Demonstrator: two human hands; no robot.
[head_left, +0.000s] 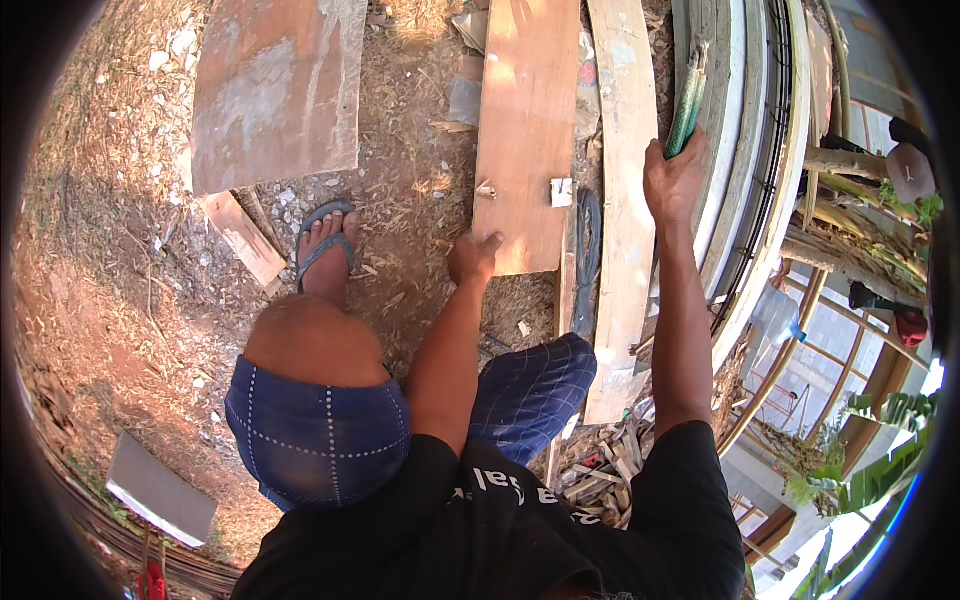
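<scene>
On the left, a big stained sheet (pixel 280 100) is lying on the dirt (pixel 160 310). Below it, a short bit of wood (pixel 243 238) is resting near a foot (pixel 322 270) in a grey flip-flop (pixel 340 243).

In the middle, the left hand (pixel 474 260) is holding the near left corner of a long brown board (pixel 527 130). Its thumb is pressing on top; its fingers are mostly hiding, so I cannot tell how they are curling. A small white piece (pixel 561 192) is sitting at the board's right edge. Next to that, a black loop (pixel 588 265) is lying beside a pale plank (pixel 625 170).

Farther right, the right hand (pixel 674 185) is closing tightly around a green stick (pixel 686 112). Long beams (pixel 738 130) are lying past it.

The step in hand seems to be steadying the board while gripping the stick. The next move seems to be calling for a firm left hold and a careful right arm.
</scene>
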